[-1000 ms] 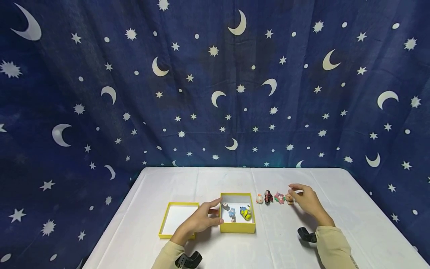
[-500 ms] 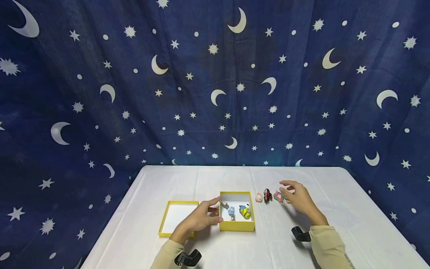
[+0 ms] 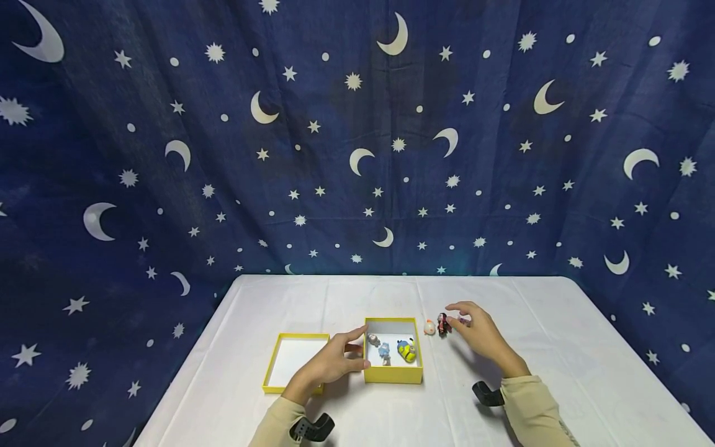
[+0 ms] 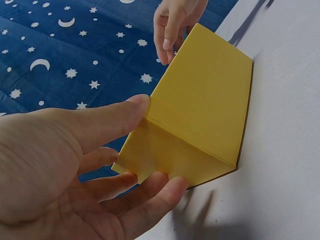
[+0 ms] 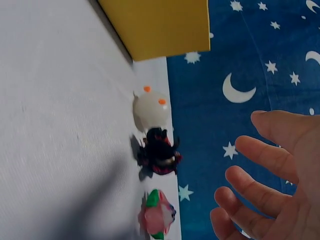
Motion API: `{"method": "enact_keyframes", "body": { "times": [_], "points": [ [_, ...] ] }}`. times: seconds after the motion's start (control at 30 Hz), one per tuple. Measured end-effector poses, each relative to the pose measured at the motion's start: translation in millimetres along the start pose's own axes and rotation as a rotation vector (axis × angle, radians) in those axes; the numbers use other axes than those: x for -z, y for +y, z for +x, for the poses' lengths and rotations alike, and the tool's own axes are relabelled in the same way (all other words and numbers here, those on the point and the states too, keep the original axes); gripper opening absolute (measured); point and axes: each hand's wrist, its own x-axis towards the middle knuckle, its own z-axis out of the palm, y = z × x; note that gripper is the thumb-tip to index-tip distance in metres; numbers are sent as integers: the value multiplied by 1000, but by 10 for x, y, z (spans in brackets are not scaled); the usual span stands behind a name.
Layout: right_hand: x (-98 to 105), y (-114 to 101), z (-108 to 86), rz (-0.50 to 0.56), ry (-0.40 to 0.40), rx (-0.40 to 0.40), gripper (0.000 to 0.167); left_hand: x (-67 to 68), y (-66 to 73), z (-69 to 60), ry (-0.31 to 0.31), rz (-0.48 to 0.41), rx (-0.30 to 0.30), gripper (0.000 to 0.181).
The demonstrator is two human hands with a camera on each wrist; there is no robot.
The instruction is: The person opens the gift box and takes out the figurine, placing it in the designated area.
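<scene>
My left hand (image 3: 333, 360) touches the left side of a yellow box (image 3: 393, 375), its thumb at the front corner and fingers along the wall. Inside lie a yellow-and-blue Minion figurine (image 3: 406, 351), a light-blue figurine (image 3: 384, 351) and a small brownish-grey one (image 3: 373, 339). Right of the box, a row starts with a white figurine with orange bits (image 3: 429, 327), then a dark red-and-black figurine (image 3: 444, 324) and a pink-and-green figurine (image 5: 158, 214). Over this row hovers my right hand (image 3: 479, 330), fingers spread and holding nothing. It hides much of the row's right end in the head view.
A shallow yellow box lid (image 3: 296, 361) with a white inside lies left of the box, partly behind my left hand. White cloth covers the table (image 3: 447, 403). A blue curtain (image 3: 357, 124) with moons and stars hangs behind it.
My right hand has moved left along the row, from the brownish figurine at its right end to above the dark and pink figurines. The left hand has stayed at the box.
</scene>
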Motion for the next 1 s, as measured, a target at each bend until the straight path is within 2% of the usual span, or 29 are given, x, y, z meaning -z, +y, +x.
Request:
{"method": "enact_keyframes", "body": {
  "times": [0.17, 0.4, 0.7, 1.0],
  "points": [
    [-71, -72, 3, -11, -9, 28, 28, 5, 0, 12, -4, 2, -10, 78],
    [-160, -184, -16, -34, -18, 17, 27, 9, 1, 7, -8, 16, -32, 77],
    [-244, -303, -36, -13, -47, 81, 27, 6, -5, -1, -17, -7, -53, 76],
    [-337, -373, -52, 26, -83, 96, 28, 2, 1, 10, -6, -4, -24, 77]
  ]
}}
